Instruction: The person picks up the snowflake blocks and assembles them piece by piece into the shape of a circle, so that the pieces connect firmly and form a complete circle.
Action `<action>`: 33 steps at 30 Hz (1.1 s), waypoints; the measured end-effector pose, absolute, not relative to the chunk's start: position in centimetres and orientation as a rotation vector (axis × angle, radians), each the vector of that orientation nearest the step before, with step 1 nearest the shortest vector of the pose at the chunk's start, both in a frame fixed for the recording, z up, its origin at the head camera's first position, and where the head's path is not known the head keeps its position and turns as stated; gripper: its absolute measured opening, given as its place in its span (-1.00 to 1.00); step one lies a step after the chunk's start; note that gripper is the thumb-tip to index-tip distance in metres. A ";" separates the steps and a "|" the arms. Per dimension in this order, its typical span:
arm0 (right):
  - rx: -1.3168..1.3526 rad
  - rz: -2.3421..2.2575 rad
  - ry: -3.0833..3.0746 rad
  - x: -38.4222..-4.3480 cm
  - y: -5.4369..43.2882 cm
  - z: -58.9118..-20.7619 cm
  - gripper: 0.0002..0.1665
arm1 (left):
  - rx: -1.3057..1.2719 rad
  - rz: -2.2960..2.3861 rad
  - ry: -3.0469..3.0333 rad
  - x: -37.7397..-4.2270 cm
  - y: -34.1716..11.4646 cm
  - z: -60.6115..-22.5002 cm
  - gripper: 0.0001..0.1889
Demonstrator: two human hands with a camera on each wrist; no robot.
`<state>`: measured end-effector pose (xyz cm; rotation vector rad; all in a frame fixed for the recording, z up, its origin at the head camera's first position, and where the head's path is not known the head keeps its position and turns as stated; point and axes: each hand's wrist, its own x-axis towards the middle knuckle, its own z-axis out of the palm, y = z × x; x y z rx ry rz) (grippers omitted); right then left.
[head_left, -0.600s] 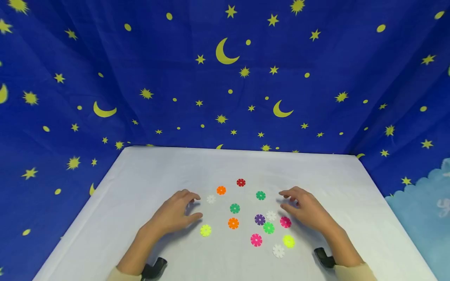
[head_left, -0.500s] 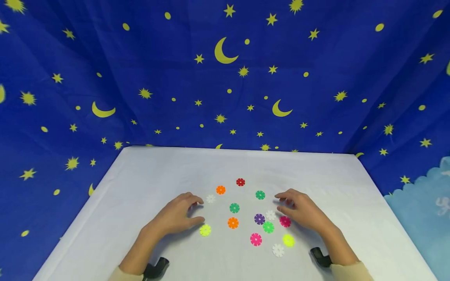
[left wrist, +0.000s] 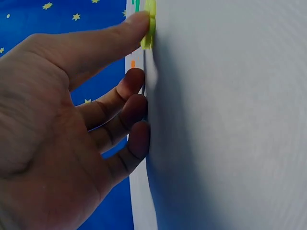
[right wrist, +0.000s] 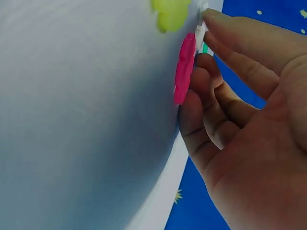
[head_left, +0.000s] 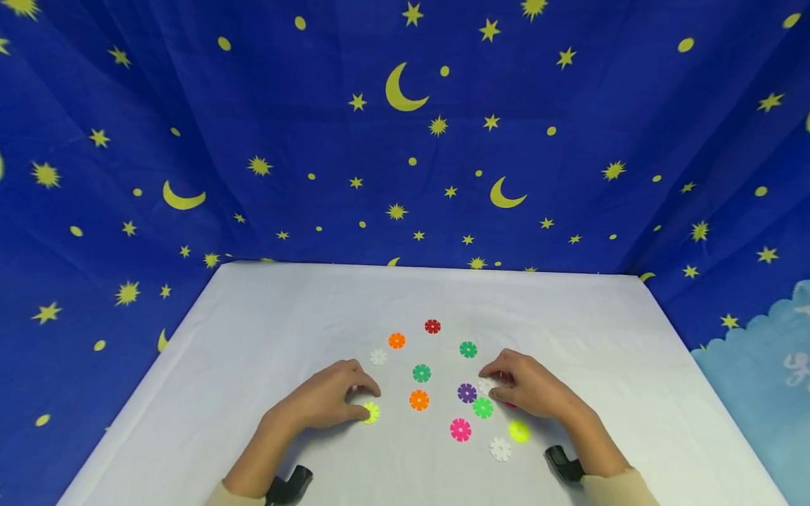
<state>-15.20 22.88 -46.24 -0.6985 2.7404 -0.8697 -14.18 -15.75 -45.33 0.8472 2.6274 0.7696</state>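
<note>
Flat notched plastic building discs in several colours lie scattered on the white table. My left hand (head_left: 323,397) is at a yellow disc (head_left: 373,413); the thumb touches it, while the index finger is held apart above. In the left wrist view the thumb rests against that yellow disc (left wrist: 150,28). My right hand (head_left: 531,385) is over a white disc (head_left: 486,386), with thumb and index finger at its edges. Whether they press on it is unclear. A pink disc (right wrist: 184,69) beneath the right hand's other fingers is mostly hidden in the head view.
Around the white disc lie a purple disc (head_left: 467,393) and a light green disc (head_left: 483,407). Orange (head_left: 419,400), green (head_left: 421,373) and red (head_left: 433,326) discs are farther off. Blue star-patterned cloth (head_left: 329,140) hangs behind the white table (head_left: 285,302).
Both hands have moved inward and down: the left from beside the yellow disc to touching it, the right from beyond the white disc onto it, covering most of the pink disc.
</note>
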 end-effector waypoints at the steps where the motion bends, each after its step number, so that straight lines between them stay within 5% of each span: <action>1: -0.699 -0.861 2.747 -15.2 22.8 -46.2 -0.68 | 0.848 0.773 2.625 -14.1 -15.7 -45.4 -0.76; 33: -0.705 -1.214 2.649 -14.8 21.0 -44.1 -0.88 | 0.777 1.287 2.323 -14.8 -12.7 -43.3 -0.82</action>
